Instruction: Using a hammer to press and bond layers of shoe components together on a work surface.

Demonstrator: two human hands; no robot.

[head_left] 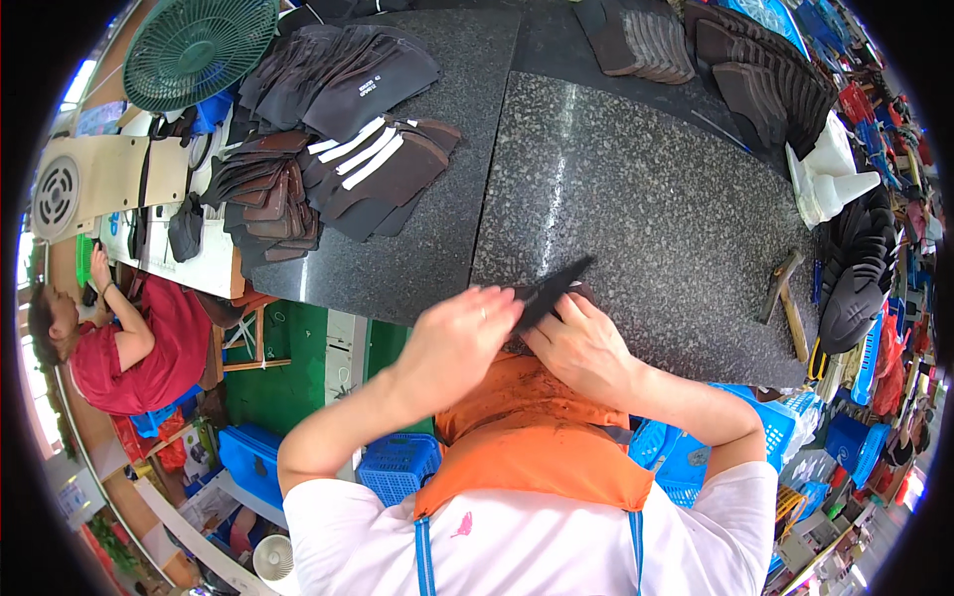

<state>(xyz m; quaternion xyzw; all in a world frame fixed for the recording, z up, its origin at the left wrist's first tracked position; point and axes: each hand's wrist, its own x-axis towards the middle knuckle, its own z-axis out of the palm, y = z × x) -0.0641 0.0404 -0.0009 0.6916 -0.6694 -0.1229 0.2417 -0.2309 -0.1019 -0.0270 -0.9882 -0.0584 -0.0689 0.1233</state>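
Just above the near edge of the stone worktop [636, 199], my two hands work on a thin black shoe-upper piece [550, 293]. It stands tilted, with its pointed end up and to the right. My right hand [586, 343] pinches its lower part between thumb and fingers. My left hand [462, 343] is closed against its left end, the fingers bent and a little blurred. Part of the piece is hidden behind the fingers. A bit of brown material shows beside my right fingertips. Directly below the hands is my orange apron [542, 437].
Piles of dark cut pieces [373, 84] and brown pieces [268, 189] lie left; more stacks [636, 40] lie far right. A hammer [782, 298] and white bottle [830, 189] stand right. A green fan [199, 50] is far left. A person in red [139, 343] works left.
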